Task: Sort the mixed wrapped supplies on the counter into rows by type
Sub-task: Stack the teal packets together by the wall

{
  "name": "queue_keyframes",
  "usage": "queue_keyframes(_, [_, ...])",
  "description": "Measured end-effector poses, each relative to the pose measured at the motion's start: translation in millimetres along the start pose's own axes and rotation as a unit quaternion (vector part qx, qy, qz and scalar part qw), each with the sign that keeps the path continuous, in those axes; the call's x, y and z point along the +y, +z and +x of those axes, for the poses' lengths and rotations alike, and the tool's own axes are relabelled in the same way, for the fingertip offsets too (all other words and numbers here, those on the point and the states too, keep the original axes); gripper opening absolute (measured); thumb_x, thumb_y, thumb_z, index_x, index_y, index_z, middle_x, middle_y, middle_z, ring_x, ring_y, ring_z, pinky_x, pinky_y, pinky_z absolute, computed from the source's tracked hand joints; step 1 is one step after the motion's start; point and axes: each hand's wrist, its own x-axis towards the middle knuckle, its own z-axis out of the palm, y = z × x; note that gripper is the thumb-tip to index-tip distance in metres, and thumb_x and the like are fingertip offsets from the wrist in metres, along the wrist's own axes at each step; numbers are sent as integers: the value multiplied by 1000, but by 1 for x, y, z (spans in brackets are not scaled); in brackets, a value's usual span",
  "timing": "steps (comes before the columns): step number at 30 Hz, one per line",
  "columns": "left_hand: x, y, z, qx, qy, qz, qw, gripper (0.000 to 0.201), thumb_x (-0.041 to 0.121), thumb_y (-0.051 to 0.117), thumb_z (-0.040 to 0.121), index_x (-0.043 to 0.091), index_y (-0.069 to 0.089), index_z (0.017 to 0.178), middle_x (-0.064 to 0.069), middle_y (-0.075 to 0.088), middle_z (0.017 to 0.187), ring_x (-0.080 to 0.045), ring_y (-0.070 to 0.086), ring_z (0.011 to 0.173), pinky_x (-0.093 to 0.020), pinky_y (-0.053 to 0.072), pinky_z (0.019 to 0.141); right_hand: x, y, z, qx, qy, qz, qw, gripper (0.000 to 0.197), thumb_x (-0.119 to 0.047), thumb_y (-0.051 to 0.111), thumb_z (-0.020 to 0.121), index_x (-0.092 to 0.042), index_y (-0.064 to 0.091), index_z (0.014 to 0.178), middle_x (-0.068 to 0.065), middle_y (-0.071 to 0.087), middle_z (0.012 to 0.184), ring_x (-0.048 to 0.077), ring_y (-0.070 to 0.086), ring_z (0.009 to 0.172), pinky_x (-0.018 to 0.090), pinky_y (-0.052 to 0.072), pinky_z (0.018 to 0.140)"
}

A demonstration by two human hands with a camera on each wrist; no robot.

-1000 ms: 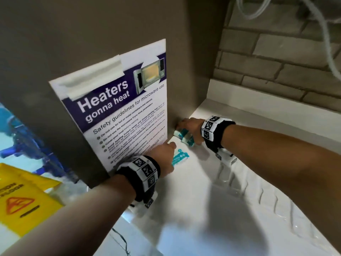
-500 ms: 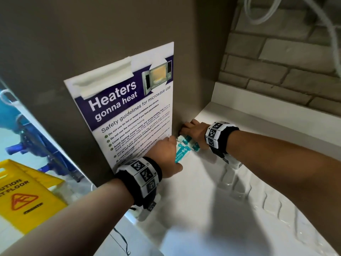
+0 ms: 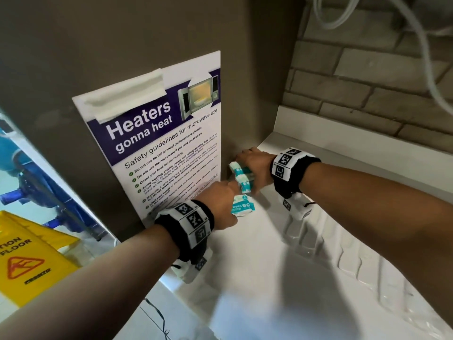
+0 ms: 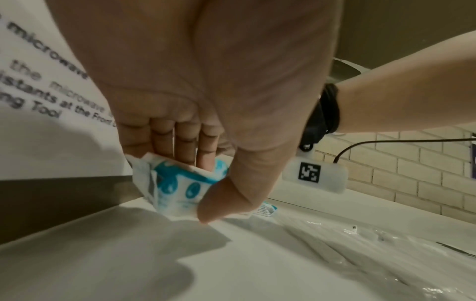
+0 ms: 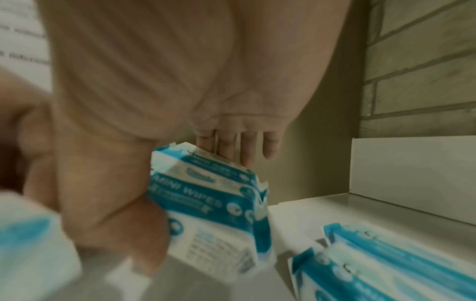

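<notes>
Since a second ago your hands have drawn together by the wall corner and the right one has lifted its pack off the counter (image 3: pixel 282 266); your left hand (image 3: pixel 220 202) pinches a wipes pack (image 4: pixel 177 189) between thumb and curled fingers, low over the counter; your right hand (image 3: pixel 255 163) grips a mini wipes pack (image 5: pixel 211 205), thumb against fingers; more teal packs (image 5: pixel 386 262) lie flat just beside it.

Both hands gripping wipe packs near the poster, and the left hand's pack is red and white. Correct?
Not quite. The left hand grips a teal-and-white wipe pack, not red and white, as the left wrist view shows. The rest holds: the right hand grips its own packs beside the poster.
</notes>
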Motion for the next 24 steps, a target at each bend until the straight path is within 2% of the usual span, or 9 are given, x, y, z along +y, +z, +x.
queue_keyframes(3, [8, 0, 2, -31, 12, -2, 999, 60, 22, 72, 75, 18, 46, 129, -3, 57, 122, -22, 57, 111, -28, 47, 88, 6, -9, -16, -19, 38, 66, 997, 78, -29, 88, 59, -14, 48, 125, 6, 57, 119, 26, 58, 108, 35, 51, 92])
queue_keyframes(6, [12, 3, 2, -69, 29, -14, 997, 50, 20, 73, 71, 23, 49, 116, 1, 59, 116, -18, 58, 102, -30, 50, 87, 15, -8, -32, -18, 71, 70, 995, 74, -36, 86, 59, -19, 49, 120, 4, 56, 112, 25, 58, 103, 30, 47, 82])
queue_keyframes(9, [12, 7, 1, -93, 57, 4, 994, 47, 16, 71, 71, 29, 51, 111, 4, 53, 113, -14, 50, 98, -24, 42, 82, 20, -2, -49, -30, 107, 97, 989, 58, -44, 82, 60, -22, 50, 102, 2, 58, 104, 24, 59, 93, 29, 47, 76])
queue_keyframes(12, [12, 12, -1, -122, 84, 36, 988, 49, 13, 66, 75, 32, 52, 118, 2, 49, 120, -18, 45, 111, -25, 41, 91, 19, 8, -65, -52, 146, 118, 981, 57, -50, 79, 62, -20, 52, 102, 4, 57, 109, 24, 58, 92, 33, 52, 80])
queue_keyframes(14, [11, 15, -3, -135, 88, 37, 986, 49, 11, 64, 77, 33, 54, 120, 1, 50, 122, -20, 47, 115, -27, 43, 97, 15, 18, -69, -83, 165, 120, 975, 67, -54, 76, 61, -16, 54, 111, 5, 56, 115, 26, 57, 100, 38, 52, 88])
queue_keyframes(17, [9, 15, -5, -138, 97, 22, 985, 52, 8, 67, 75, 32, 58, 120, 1, 52, 120, -17, 54, 109, -28, 47, 95, 5, 29, -71, -107, 186, 110, 971, 87, -65, 70, 52, -21, 52, 125, 3, 56, 124, 28, 55, 110, 46, 46, 97])
queue_keyframes(20, [7, 14, -6, -126, 101, 3, 987, 48, 5, 69, 71, 31, 59, 110, 4, 58, 115, -11, 54, 90, -20, 46, 76, -4, 34, -62, -103, 221, 103, 964, 93, -69, 68, 40, -25, 50, 120, 0, 60, 115, 27, 58, 101, 46, 48, 94])
queue_keyframes(22, [6, 14, -6, -120, 105, 6, 987, 44, 7, 69, 70, 29, 59, 107, 5, 58, 113, -11, 52, 87, -18, 42, 72, -3, 45, -49, -96, 240, 96, 961, 101, -73, 66, 26, -26, 50, 114, -1, 63, 108, 28, 61, 97, 45, 50, 91])
queue_keyframes(24, [5, 13, -5, -115, 107, 7, 988, 43, 8, 69, 70, 27, 59, 108, 4, 59, 111, -11, 52, 85, -16, 39, 68, -5, 51, -39, -95, 250, 80, 960, 102, -76, 64, 18, -29, 48, 108, 0, 64, 105, 29, 62, 92, 43, 52, 87])
